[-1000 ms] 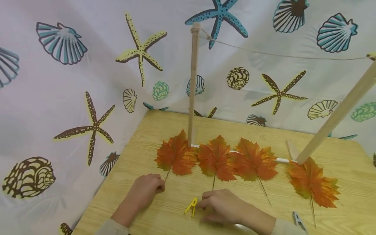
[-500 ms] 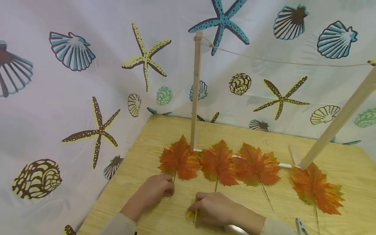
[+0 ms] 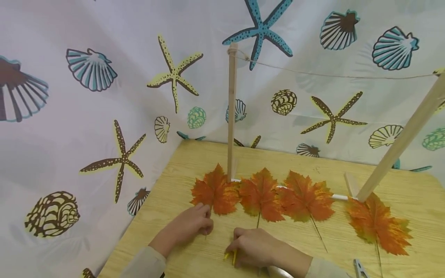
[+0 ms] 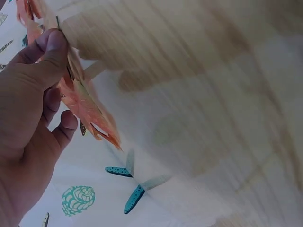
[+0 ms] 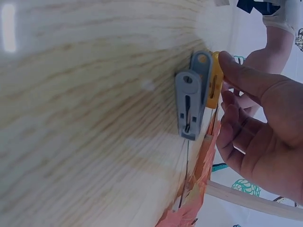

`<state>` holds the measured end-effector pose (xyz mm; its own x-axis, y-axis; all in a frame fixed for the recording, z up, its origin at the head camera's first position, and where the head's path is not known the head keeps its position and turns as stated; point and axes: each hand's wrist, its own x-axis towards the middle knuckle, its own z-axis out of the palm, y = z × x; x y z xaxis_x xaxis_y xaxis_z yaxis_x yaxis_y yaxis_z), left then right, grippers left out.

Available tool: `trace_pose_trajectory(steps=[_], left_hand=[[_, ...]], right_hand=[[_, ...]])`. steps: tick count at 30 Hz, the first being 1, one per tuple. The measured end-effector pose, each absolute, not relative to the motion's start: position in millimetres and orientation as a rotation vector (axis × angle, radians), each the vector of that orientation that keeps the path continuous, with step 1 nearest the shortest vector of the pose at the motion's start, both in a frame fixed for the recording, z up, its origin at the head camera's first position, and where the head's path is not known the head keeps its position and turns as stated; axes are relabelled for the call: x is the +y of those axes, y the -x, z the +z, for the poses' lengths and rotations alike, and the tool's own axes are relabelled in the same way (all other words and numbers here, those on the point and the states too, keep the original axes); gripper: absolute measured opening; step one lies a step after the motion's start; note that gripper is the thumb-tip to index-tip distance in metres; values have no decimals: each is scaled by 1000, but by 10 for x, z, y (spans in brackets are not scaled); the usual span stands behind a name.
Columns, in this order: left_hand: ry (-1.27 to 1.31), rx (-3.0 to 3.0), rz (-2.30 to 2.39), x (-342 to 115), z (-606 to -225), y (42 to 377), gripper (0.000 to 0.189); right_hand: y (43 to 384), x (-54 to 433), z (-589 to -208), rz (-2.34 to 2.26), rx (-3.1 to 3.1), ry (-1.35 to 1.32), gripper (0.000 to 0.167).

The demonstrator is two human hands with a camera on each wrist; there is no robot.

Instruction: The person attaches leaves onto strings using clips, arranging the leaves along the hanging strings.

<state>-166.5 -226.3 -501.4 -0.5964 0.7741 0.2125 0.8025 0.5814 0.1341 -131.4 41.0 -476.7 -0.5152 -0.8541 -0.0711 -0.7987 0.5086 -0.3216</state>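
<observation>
My left hand (image 3: 190,227) pinches the thin stem of the leftmost artificial maple leaf (image 3: 219,195), just below the blade. The left wrist view shows thumb and forefinger together on the stem, with the orange leaf (image 4: 90,108) seen edge-on. Low in the middle of the head view, my right hand (image 3: 260,248) grips a yellow clothespin (image 3: 234,256) between thumb and fingers, which partly cover it. Seen from the right wrist, the yellow clothespin (image 5: 216,79) is at the thumb tip, behind a grey clothespin (image 5: 187,106) nearer the camera.
Three more orange maple leaves, including the second leaf (image 3: 263,197), lie rightward along a white rod (image 3: 340,197). Wooden posts, left post (image 3: 231,116) and right post (image 3: 399,141), carry a string (image 3: 306,72). A grey clothespin (image 3: 360,269) lies at the front right. Patterned cloth (image 3: 114,104) encloses the table.
My left hand has slid up the stem toward the leaf and slightly right. My right fingers have closed around the yellow clothespin, which stood beside them before. The head view has shifted slightly.
</observation>
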Motion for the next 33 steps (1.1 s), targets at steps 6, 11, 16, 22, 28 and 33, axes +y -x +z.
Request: trace_pose_trajectory(steps=[6,11,16,22,28,33], left_hand=[[1449,-2560,-271,-2268,-5058,1692,20],[1458,-2525,-229,-2272,-5081,1678,23],[1455,-2563,-190,-2268,-5090,1680,24],[1444,-2571,-125,-2211,-5123,1675,18],[1437,-2642,-193,-2158,-5106,1666,17],[1446,-2664,-264,-2154,-5092,1679,16]], right_hand=[[1310,408,-4810,-366,2517,1382,33],[1312,416,-4812,-373,2511,1375,34],[1312,412,-4803,-356,2528,1372,33],[1293,376,-4796,-348,2549,1394,34],[1303,367,-4821,-362,2550,1398,34],[1330,358,-4854,-353,2556,1431,34]])
